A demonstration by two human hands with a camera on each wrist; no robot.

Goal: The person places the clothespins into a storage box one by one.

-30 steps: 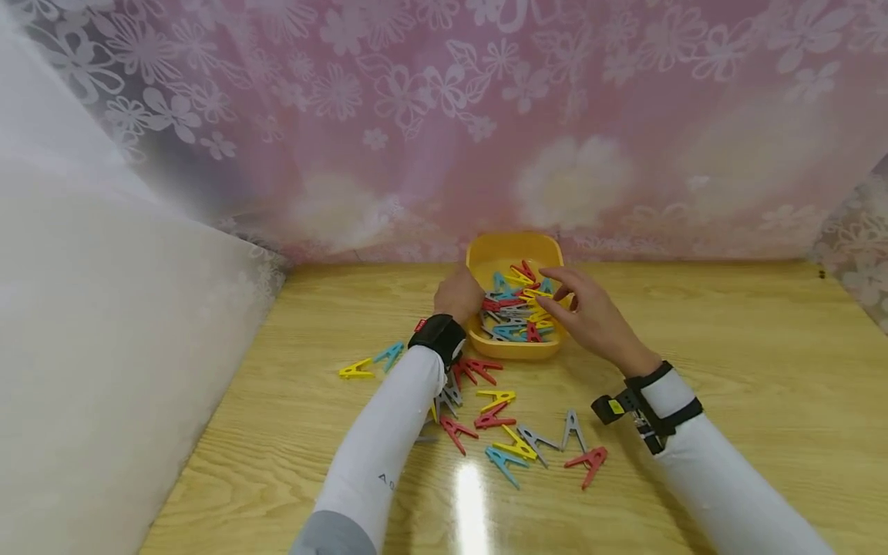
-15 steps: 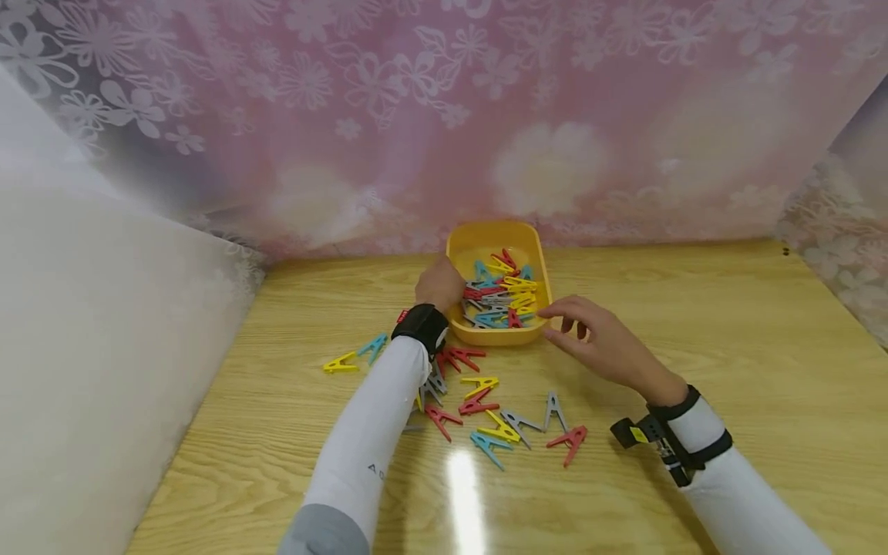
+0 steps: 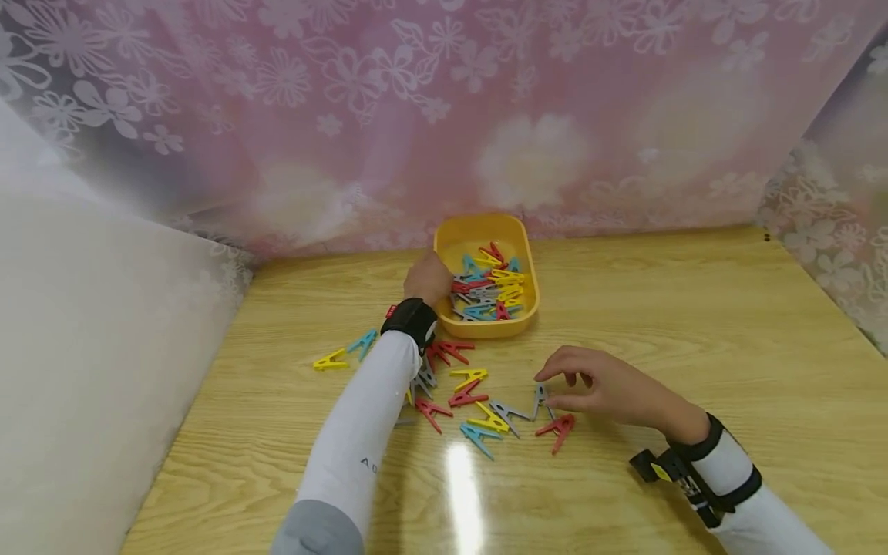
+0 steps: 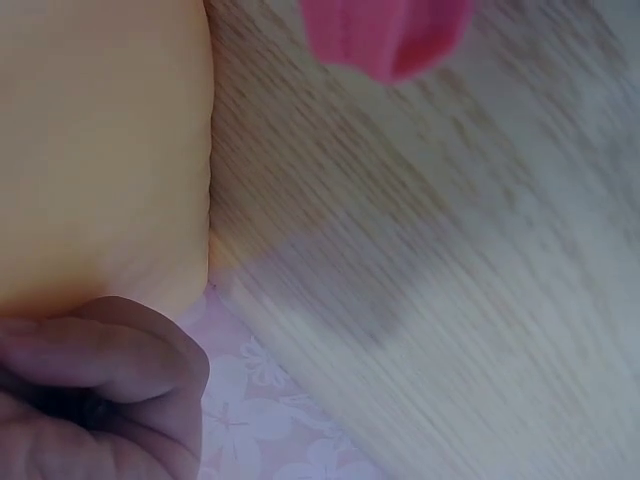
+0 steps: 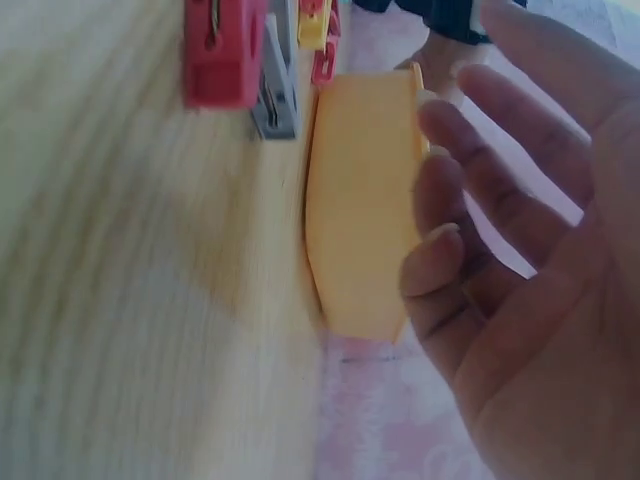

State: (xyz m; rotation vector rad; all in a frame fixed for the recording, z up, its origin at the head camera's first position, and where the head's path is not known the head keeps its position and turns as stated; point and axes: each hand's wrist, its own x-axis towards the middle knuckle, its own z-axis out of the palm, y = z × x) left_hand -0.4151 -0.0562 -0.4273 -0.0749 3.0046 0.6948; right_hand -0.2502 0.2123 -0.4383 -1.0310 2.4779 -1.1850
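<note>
Only a partial "A" on the left sleeve

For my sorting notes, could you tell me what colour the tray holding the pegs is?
The tray is yellow-orange; the head view shows it best.

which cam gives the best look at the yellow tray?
Head view: the whole yellow tray shows, clips piled inside, the left hand at its left rim. Left wrist shows only a blurred slab of its wall. Right wrist shows it blurred, from the side, beyond the right hand.
</note>
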